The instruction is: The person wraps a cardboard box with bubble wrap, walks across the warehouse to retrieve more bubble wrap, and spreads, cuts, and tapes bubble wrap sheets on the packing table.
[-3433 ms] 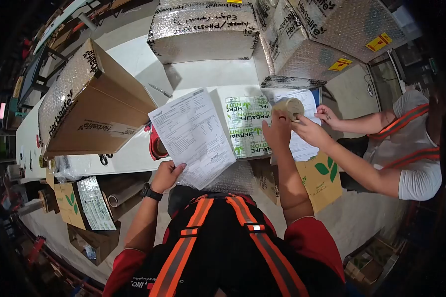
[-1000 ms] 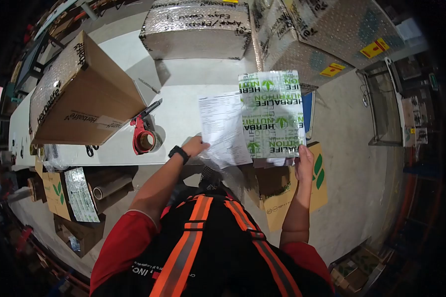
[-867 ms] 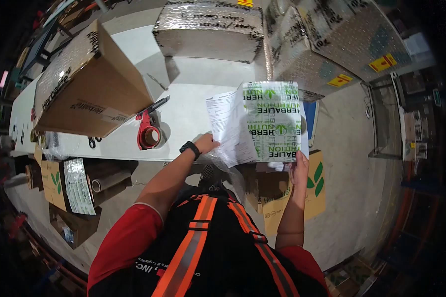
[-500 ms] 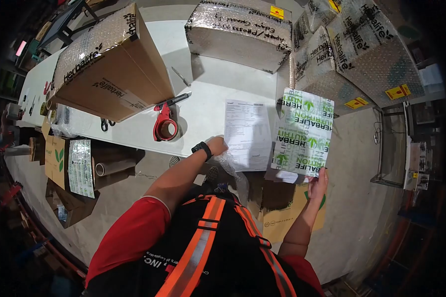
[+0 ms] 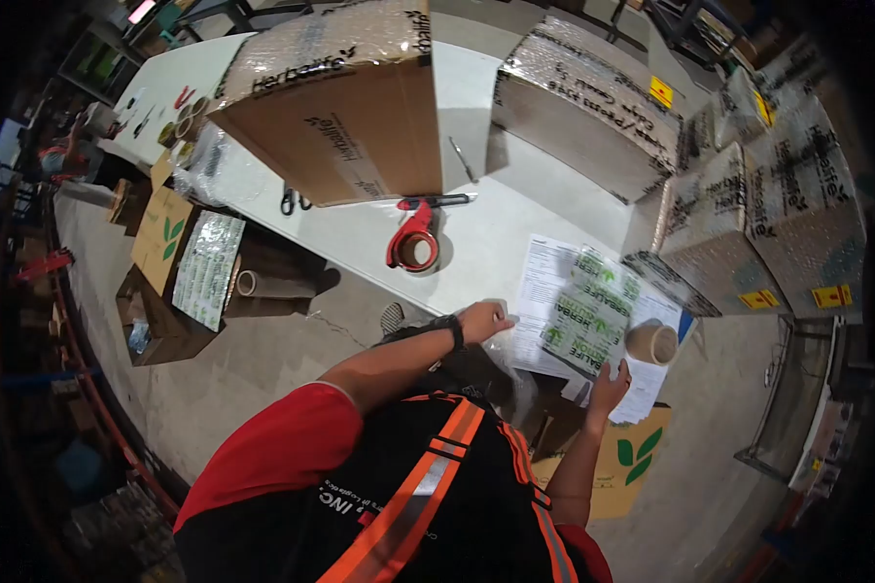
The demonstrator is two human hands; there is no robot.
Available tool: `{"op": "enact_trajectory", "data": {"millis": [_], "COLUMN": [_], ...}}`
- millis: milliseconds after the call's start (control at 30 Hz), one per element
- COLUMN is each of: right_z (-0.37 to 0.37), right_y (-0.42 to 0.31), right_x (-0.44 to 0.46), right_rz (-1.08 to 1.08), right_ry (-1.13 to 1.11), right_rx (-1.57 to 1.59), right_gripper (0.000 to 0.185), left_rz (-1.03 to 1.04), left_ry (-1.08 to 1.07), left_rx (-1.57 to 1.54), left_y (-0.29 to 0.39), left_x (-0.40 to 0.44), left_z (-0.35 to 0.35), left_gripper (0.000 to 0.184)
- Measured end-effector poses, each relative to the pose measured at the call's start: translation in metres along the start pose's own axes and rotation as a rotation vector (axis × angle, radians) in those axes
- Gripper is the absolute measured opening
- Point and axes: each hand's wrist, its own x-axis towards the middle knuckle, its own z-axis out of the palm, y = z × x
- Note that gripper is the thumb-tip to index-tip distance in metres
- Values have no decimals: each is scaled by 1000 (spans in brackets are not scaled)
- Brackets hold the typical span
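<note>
My right hand [image 5: 609, 387] is closed on the lower corner of a flat, shiny plastic sheet [image 5: 590, 309] printed with green and black Herbalife lettering. This sheet lies over printed papers [image 5: 544, 267] at the table's front edge. My left hand [image 5: 483, 322] has curled fingers beside the papers' left edge; whatever it may grip is hidden. Clear plastic wrap [image 5: 517, 374] hangs below, between my hands. Just right of the sheet, a tape roll [image 5: 653, 343] rests on more paper. A red tape dispenser [image 5: 415, 243] sits farther left, with a black-handled cutter [image 5: 436, 201] behind it.
A large brown carton [image 5: 345, 136] stands on the white table [image 5: 350, 248]. Bubble-wrapped boxes [image 5: 593, 107] line the back and right side. A pen [image 5: 462, 158] lies between cartons. Open cartons [image 5: 165, 248] stand below on the left, another carton [image 5: 632, 462] below on the right.
My right hand has lowered the printed sheet leftward onto the papers, uncovering the tape roll. My left hand stays near the papers' left edge. The view has turned, shifting the table's contents rightward.
</note>
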Motion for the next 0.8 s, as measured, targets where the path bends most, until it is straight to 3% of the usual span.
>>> {"op": "enact_trajectory", "data": {"millis": [33, 67, 100, 167, 233, 300, 367, 467, 633, 667, 767, 800], "right_z": [-8, -14, -11, 3, 28, 34, 62, 102, 156, 160, 175, 181], "right_y": [-16, -48, -77, -135, -193, -270, -321, -374, -402, -409, -413, -415], "right_x": [0, -2, -5, -15, -28, -41, -56, -73, -87, -86, -85, -88], "right_rz": [-65, 45, 51, -55, -621, -778, -926, -848, -738, -686, -608, -598], "right_ry": [-1, -124, -125, -396, -386, -552, -671, -858, -717, -774, -734, -729], "right_rx": [49, 267, 279, 522, 482, 537, 315, -69, -204, -308, -166, -180], "right_gripper": [39, 35, 35, 29, 24, 30, 42, 60, 71, 75, 50, 50], "left_rz": [-15, 34, 85, 25, -16, -113, -159, -166, -157, -136, -105, -97], "left_ry": [-49, -46, -47, -63, -51, -20, 0, 15, 60, 46, 91, 78], "left_rx": [-46, -74, -104, -208, -255, -323, -299, -280, -383, -346, -213, -221], "left_y": [1, -5, -10, -2, -28, -49, -41, -48, -90, -95, -107, -120], "left_x": [-18, -35, -51, -85, -107, -125, -145, -153, -160, -161, -165, -167], "left_z": [-12, -20, -29, -57, -67, -75, -91, -103, -111, -121, -163, -175], "left_gripper": [41, 39, 37, 29, 26, 24, 24, 23, 25, 25, 26, 26]}}
